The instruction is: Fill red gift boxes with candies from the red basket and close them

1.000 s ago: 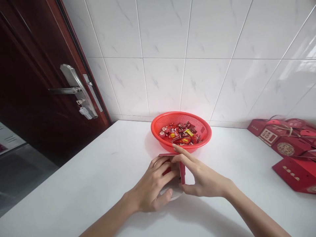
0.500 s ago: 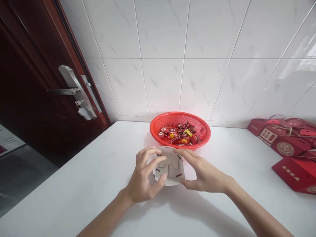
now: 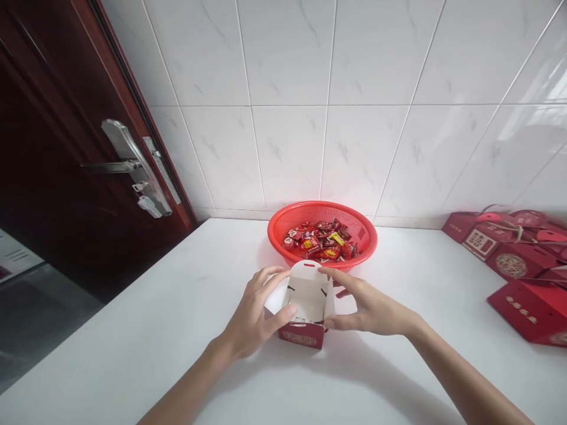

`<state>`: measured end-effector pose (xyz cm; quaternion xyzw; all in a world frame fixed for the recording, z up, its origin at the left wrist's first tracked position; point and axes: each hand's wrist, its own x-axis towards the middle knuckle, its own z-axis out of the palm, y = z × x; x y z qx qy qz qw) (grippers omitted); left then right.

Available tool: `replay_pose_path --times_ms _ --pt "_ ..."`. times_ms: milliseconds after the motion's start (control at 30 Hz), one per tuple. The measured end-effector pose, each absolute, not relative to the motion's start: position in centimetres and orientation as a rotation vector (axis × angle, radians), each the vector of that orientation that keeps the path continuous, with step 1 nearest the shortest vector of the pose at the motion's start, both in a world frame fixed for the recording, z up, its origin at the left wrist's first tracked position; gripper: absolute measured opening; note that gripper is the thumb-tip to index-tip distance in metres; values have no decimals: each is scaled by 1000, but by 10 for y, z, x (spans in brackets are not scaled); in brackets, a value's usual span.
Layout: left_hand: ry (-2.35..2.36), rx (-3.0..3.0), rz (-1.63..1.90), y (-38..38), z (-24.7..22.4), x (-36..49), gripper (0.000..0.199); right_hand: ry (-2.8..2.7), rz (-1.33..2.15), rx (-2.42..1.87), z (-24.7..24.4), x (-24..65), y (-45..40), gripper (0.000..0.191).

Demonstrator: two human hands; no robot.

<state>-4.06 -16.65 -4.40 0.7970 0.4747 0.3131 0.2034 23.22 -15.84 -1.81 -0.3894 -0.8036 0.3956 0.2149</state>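
A small red cardboard candy box [image 3: 302,338] stands on the white table with its top open. Its pale inside faces up, and dark slits show in the walls. My left hand [image 3: 253,316] curves around the left side, thumb over the near flap and fingers by the far left flap. On the other side, my right hand [image 3: 372,307] holds the right wall, its thumb at the near corner and index finger at the far flap. Just behind the box sits a red plastic basket [image 3: 279,229] holding several wrapped candies [image 3: 330,239].
Several folded red boxes [image 3: 525,242] with gold print lie piled at the right, against the tiled wall [image 3: 292,153]. At the left is a dark red door [image 3: 48,118] with a metal handle [image 3: 110,167] and hanging keys. The white table [image 3: 146,330] ends along its left edge.
The box has tilted and settled, so its red front and upright far flap with a slot now show. Its flaps have spread. My hands stay around it, with the right fingers shifted slightly.
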Motion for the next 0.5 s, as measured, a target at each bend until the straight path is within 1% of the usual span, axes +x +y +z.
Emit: replay_pose_path --times_ms 167,267,367,500 --pt "1327 2295 683 -170 -29 -43 65 -2264 1143 -1029 -13 234 -159 94" --pt "1314 2317 551 -175 -24 -43 70 -2298 1180 -994 -12 235 -160 98" --pt "1293 2320 530 -178 -24 -42 73 -2290 1188 -1032 -12 235 -161 100" --pt "1265 2350 566 -179 -25 -39 70 -2296 1181 -1024 -11 235 -162 98"
